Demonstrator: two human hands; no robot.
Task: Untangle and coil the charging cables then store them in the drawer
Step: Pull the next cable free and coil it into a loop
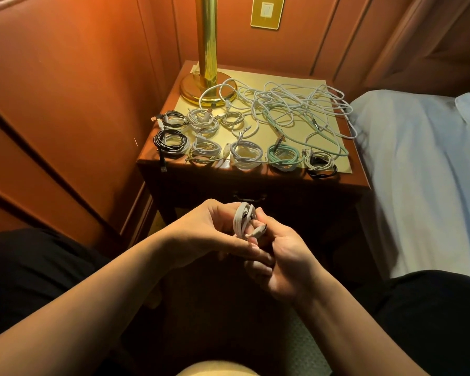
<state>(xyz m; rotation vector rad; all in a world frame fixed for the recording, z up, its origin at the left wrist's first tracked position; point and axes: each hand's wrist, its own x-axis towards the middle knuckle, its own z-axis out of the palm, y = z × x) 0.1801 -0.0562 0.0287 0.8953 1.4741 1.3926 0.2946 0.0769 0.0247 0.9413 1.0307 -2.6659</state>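
Observation:
A small coil of white cable [243,219] is held upright in front of the nightstand. My left hand [209,232] grips its loops, and my right hand [280,256] pinches the plug end beside the coil. On the nightstand [358,183] lie several finished coils: black and white ones [171,141] at the left, a white one [246,156] in the middle, a mint green one [282,157] to the right. Behind them sprawls a tangle of white and green cables [296,107]. The drawer handle [248,198] shows below the top, and the drawer is closed.
A brass lamp [207,77] stands at the nightstand's back left corner. A bed with a pale sheet [418,172] lies to the right. Wood-panelled wall [65,104] closes the left side. My dark-clothed knees flank the lower edge of the view.

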